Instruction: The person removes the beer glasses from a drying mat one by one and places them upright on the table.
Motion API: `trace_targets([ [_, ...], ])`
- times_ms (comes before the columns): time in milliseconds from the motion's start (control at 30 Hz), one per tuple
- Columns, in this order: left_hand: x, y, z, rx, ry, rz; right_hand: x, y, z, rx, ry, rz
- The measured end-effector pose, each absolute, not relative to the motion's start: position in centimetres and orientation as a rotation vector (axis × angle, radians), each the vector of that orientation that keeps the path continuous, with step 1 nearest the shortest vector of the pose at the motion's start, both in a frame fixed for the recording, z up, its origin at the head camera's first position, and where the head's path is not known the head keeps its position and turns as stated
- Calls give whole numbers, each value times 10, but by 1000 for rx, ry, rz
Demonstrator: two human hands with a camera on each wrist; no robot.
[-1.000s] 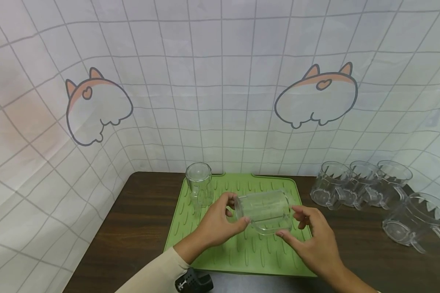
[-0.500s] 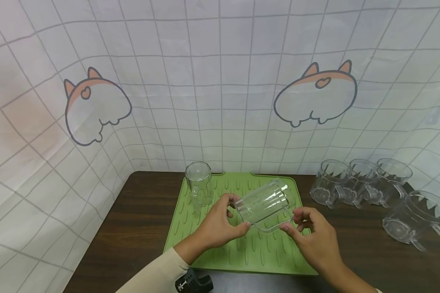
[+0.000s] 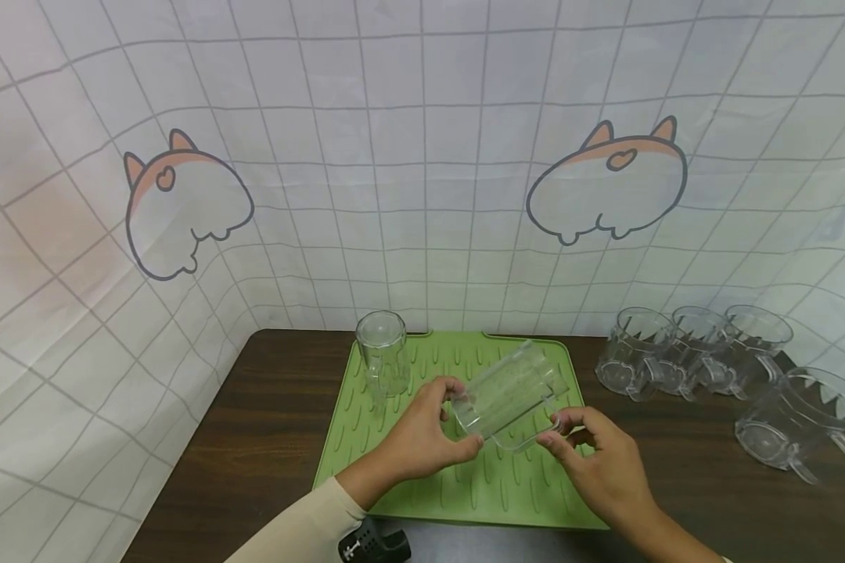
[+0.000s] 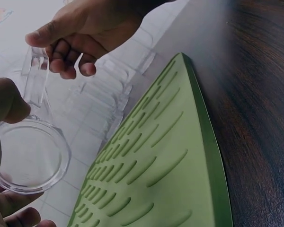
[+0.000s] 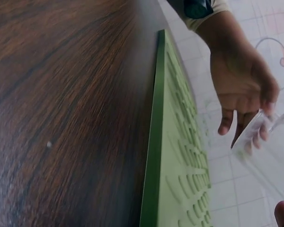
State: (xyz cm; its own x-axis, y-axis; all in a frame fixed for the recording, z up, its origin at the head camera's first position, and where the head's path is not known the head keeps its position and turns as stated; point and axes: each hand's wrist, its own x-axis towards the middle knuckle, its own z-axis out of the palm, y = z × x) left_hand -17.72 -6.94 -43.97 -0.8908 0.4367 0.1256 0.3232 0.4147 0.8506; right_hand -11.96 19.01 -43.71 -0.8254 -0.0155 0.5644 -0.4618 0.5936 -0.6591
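Note:
A clear mug [image 3: 510, 391] is held tilted on its side above the green drying mat [image 3: 496, 496]. My left hand [image 3: 426, 438] grips its base end, thumb in front and fingers behind. With thumb and fingers, my right hand [image 3: 598, 461] pinches the handle near the mouth end. In the left wrist view, the round base of the mug [image 4: 35, 158] faces the camera, and the right hand [image 4: 92, 30] pinches the handle above it. The right wrist view shows the left hand [image 5: 241, 80] around the base end.
Another clear mug [image 3: 382, 356] stands on the mat's back left corner. Several clear mugs stand on the dark wooden table at the right, including a wider one [image 3: 799, 422] nearer the front. A white gridded curtain [image 3: 429, 195] hangs behind.
The mug has tilted from nearly level, its right end rising away from me, and rolled slightly. My right hand has shifted from the mouth end onto the handle; my left stays at the base.

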Motion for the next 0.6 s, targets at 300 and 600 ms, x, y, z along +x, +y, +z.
trace_targets([
  [300,-179,-64,-444,673,2641,1391,-115,183,-432,377,-2393,1271],
  [600,-182,-59,-451,688,2726,1292,-113,173,-432,457,-2365,1323],
])
